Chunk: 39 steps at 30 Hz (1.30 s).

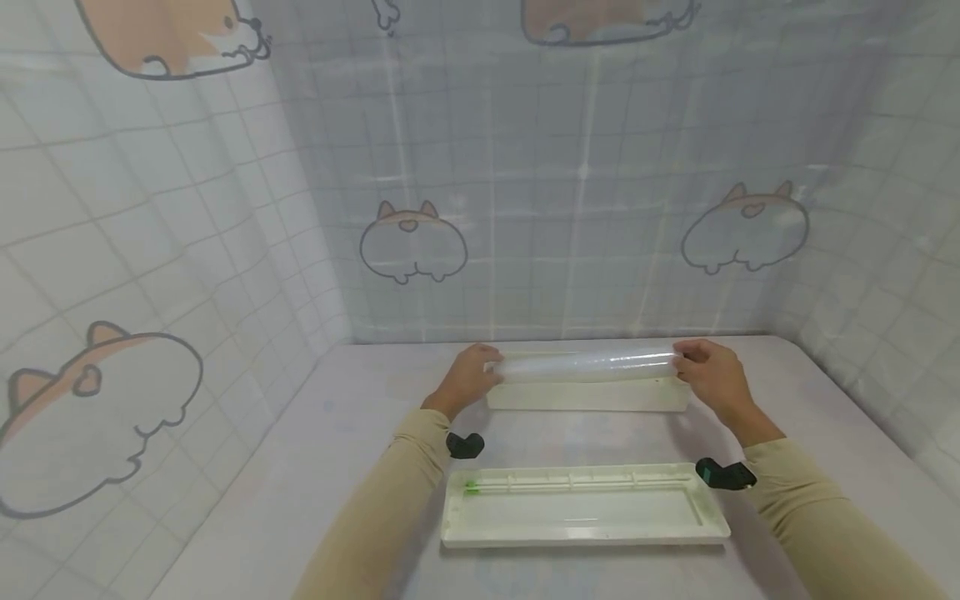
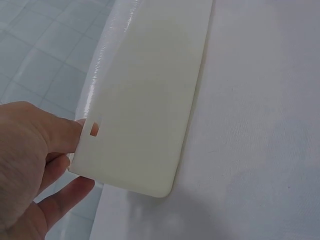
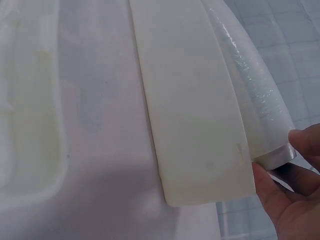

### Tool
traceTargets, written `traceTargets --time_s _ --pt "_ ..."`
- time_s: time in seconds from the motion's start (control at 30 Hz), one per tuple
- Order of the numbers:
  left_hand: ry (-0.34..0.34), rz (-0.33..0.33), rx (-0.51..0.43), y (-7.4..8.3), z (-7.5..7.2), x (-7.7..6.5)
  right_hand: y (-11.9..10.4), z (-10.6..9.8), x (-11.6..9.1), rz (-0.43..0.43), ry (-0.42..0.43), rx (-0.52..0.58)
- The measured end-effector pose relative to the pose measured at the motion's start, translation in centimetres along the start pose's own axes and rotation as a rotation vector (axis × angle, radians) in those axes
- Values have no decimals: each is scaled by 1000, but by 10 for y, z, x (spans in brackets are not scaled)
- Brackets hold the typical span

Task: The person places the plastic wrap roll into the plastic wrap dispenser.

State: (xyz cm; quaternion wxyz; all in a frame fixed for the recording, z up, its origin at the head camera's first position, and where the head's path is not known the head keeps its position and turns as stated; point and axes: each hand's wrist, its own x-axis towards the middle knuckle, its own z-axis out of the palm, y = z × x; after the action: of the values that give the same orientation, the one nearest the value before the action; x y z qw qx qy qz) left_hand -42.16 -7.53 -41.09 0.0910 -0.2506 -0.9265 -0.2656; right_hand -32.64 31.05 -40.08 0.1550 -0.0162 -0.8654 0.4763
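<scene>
A shiny roll of cling film [image 1: 588, 364] lies lengthwise at the top of a long off-white box [image 1: 588, 397], partly inside it. My left hand [image 1: 467, 377] holds the roll's left end; in the left wrist view its fingers curl at the corner of the box [image 2: 145, 100], which hides part of the grip. At the other end, my right hand [image 1: 716, 379] pinches the roll, thumb and fingers on either side of the tube end in the right wrist view. The roll [image 3: 255, 80] sticks out above the box wall there.
Nearer to me on the white table lies an off-white lid [image 1: 585, 533], inner side up, with a rail and a small green slider [image 1: 471, 487] at its left. A tiled-pattern curtain [image 1: 525, 275] with cartoon dogs hangs behind and along both sides.
</scene>
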Motion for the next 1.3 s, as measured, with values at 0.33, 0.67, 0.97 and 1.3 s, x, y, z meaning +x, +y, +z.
traceTargets --time_s 0.33,0.67,0.97,1.3 --pt "14 34 17 1 -1 0 -1 0 -2 -27 -1 -10" --pt "32 49 10 0 2 -1 -3 2 -1 -53 46 -132" --pt "30 44 0 -2 3 0 -12 -4 -1 -81 85 76" --pt "49 53 -144 -2 -4 -18 8 -8 -27 -102 17 184"
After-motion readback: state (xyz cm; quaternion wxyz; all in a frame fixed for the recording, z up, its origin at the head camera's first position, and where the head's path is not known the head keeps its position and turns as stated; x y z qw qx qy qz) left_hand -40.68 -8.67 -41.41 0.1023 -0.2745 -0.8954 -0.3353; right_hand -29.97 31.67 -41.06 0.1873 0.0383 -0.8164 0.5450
